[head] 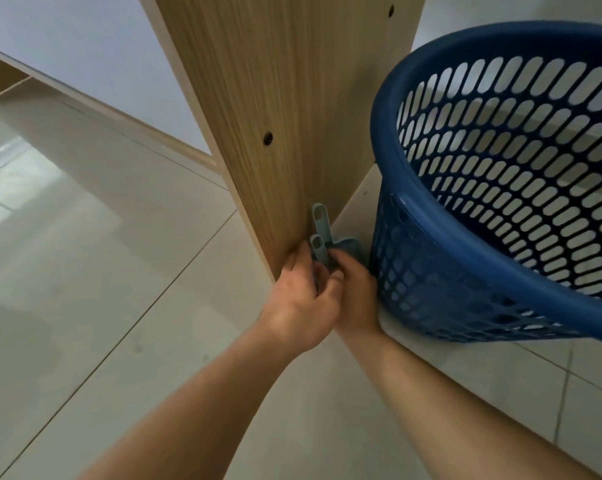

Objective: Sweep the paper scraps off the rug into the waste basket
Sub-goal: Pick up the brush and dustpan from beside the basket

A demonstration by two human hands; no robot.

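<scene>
Two pale grey-blue handles point(318, 233) of a small brush-and-dustpan set stand against the wooden panel point(285, 109). The left hand point(303, 303) and right hand point(356, 299) each curl their grip round it. Just beside it on the tiled floor point(102, 271), the blue waste basket point(500, 216) shows only slotted walls.

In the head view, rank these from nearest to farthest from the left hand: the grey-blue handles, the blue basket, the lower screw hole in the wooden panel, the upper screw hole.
1. Grey-blue handles: at the left hand's fingertips, by the panel's foot.
2. Blue basket: to the right, past the right hand.
3. Lower screw hole: higher on the wooden panel.
4. Upper screw hole: near the frame's top edge.
</scene>
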